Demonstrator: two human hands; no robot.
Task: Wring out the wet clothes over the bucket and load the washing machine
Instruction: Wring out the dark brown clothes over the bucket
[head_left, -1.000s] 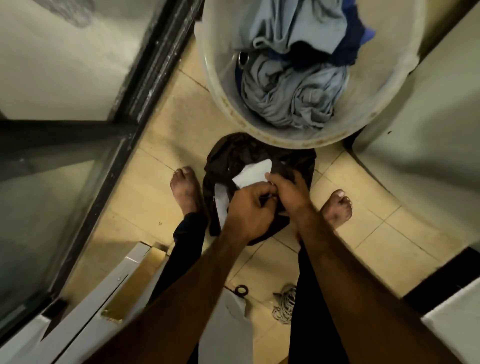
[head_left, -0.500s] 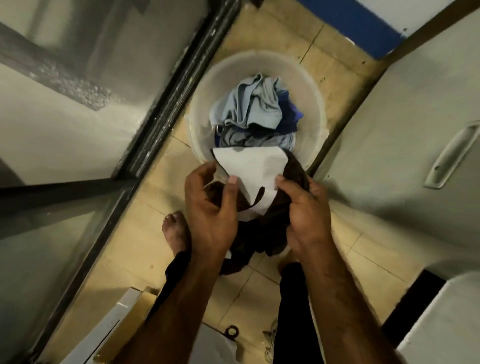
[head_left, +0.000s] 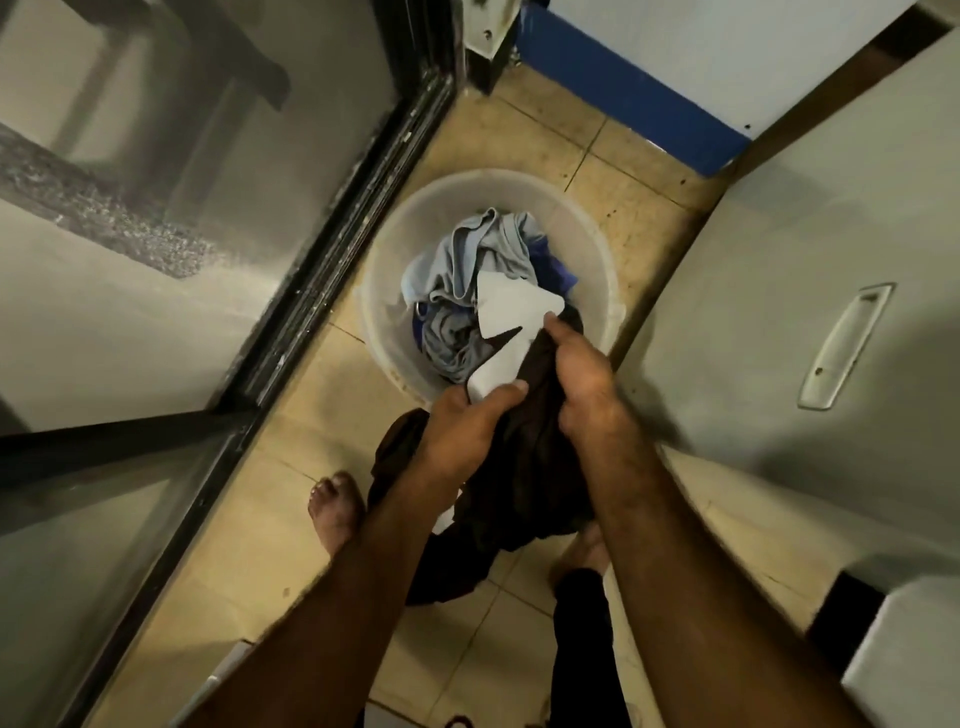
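The dark garment (head_left: 524, 467) hangs at the centre of the frame. Its top end is over the near rim of the bucket (head_left: 597, 270), and its bulk droops toward the floor (head_left: 311, 415) beside a bare foot (head_left: 335, 509). The left grip (head_left: 462, 431) is clamped on it, thumb pressed across a white lining (head_left: 506, 312) that sticks up over the bucket. The right grip (head_left: 582, 374) is clamped on the dark cloth just beside it, forefinger touching the lining's edge. Both sit close together on one bunched stretch.

The garment is soft and limp. Being wet, it is probably heavy and clingy, apt to drip and to slide through loose fingers. For wringing, I judge it best gathered into a rope and held at two spots well apart, so the twist has length to work on. Most of it hangs outside the bucket, so water would likely fall on the tiles.

It looks dark brown to black and crumpled, with white pocket-like panels turned outward. The pale bucket holds grey clothes (head_left: 467, 260) and a blue piece (head_left: 558, 275).
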